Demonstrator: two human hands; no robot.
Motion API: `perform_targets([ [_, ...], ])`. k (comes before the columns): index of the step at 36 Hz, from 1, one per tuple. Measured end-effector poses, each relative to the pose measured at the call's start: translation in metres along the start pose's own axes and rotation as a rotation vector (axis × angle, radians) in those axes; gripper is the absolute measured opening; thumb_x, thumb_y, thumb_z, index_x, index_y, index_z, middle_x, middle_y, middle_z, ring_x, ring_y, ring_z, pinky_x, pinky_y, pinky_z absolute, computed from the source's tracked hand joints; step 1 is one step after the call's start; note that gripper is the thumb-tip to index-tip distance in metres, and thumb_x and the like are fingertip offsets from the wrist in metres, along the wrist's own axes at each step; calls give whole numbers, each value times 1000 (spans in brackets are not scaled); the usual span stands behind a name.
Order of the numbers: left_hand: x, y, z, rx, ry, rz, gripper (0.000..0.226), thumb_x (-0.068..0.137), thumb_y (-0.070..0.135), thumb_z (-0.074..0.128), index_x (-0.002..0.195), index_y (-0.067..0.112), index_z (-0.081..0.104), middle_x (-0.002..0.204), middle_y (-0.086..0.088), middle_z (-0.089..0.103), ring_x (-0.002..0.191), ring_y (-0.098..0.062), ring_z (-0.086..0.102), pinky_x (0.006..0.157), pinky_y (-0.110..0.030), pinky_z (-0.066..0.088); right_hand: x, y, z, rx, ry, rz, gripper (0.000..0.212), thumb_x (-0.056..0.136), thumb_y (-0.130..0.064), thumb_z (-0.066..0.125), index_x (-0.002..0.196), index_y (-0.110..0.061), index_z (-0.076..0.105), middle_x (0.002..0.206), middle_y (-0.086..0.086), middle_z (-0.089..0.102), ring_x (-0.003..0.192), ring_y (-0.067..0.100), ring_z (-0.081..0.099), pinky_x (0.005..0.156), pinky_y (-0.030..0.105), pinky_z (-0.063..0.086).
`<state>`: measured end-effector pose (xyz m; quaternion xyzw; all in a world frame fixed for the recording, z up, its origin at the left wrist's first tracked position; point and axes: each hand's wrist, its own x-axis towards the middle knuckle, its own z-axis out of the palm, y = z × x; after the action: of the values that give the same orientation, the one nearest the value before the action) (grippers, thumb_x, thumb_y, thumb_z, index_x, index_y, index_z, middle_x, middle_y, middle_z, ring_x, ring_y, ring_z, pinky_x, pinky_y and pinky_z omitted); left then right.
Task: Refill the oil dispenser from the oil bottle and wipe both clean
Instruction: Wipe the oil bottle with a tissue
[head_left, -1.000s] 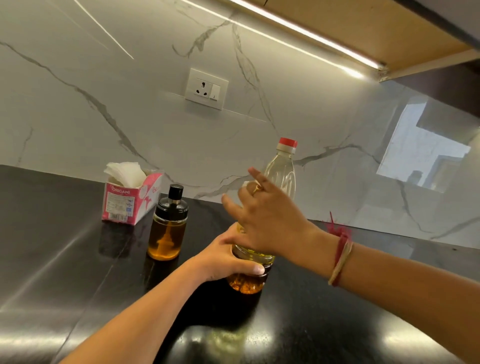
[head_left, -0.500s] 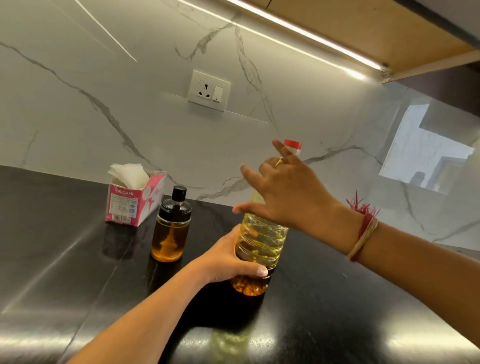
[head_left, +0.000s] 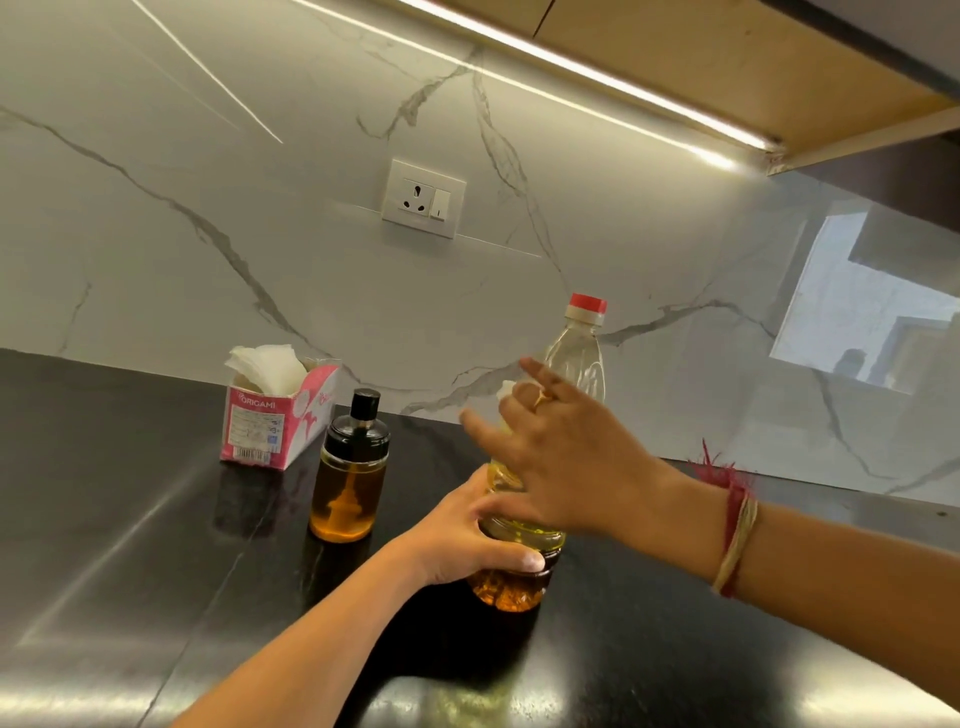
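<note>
Fingers of the left hand (head_left: 457, 535) curl round the lower body of the oil bottle (head_left: 576, 364), gripping it upright on the black worktop (head_left: 104, 519). I see the right hand (head_left: 566, 457) laid against the bottle's middle, its fingers (head_left: 483, 428) straight and spread, with a scrap of white beneath them. The red cap (head_left: 587, 303) is on. Left of the bottle, apart from it, stands the oil dispenser (head_left: 349, 493); further left and back sits a tissue box (head_left: 270, 421). Just behind the bottle the worktop ends at the marble wall (head_left: 208, 156). Open worktop stretches in front of the bottle and to its right.
</note>
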<state>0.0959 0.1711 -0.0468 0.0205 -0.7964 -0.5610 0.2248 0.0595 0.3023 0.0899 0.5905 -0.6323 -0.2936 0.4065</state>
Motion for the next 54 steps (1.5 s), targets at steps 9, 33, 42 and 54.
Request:
perform_targets([
  [9,1,0,-1,-15,-3,-11,88,53,41,88,131,34,48,128,5,63,117,-6,62,99,-29,50,3,15,-1,41,18,134,95,81,-74,-3,147,-13,25,136,17,50,132,35,39,117,49,-4],
  [33,0,1,-1,22,-2,-4,85,55,42,87,132,35,52,131,4,60,122,-10,58,108,-41,46,-1,5,2,-1,27,26,89,84,-72,0,146,-13,28,132,17,53,128,34,43,117,48,-3],
  [42,0,0,-1,-17,-8,-34,93,55,37,89,136,29,44,125,7,65,114,-4,63,96,-26,51,-4,28,0,46,102,192,95,81,-73,-7,147,-15,29,137,11,50,132,31,41,118,47,4],
  [54,0,2,-2,-28,-7,-47,99,52,38,88,139,25,42,128,1,64,118,-12,62,107,-43,47,-14,30,18,86,189,206,85,88,-68,16,148,-10,30,135,18,53,130,38,45,113,51,26],
])
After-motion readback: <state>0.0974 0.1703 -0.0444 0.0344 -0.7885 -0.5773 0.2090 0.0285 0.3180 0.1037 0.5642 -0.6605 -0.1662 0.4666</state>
